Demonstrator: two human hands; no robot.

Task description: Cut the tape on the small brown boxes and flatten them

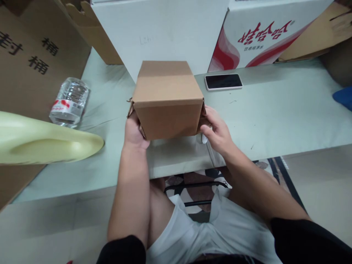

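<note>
In front of me a small brown cardboard box [169, 86] is held between both hands over the table's front part. My left hand [134, 132] grips its left side, with the fingers partly hidden behind a side flap. On the other side, my right hand [217, 128] is closed around the lower right edge, its thumb near a flap there. The top panel lies flat, and the flaps at both sides stick out a little. A small whitish object [204, 138] shows just under the right hand; I cannot make out what it is.
Behind the box stand a large white carton [165, 29] and a white-and-red printed carton [255, 40]. A phone [223, 81] lies on the green-covered table [288, 110]. At left are a clear water bottle [70, 102], a pale yellow curved object [49, 141] and a big brown carton [35, 80].
</note>
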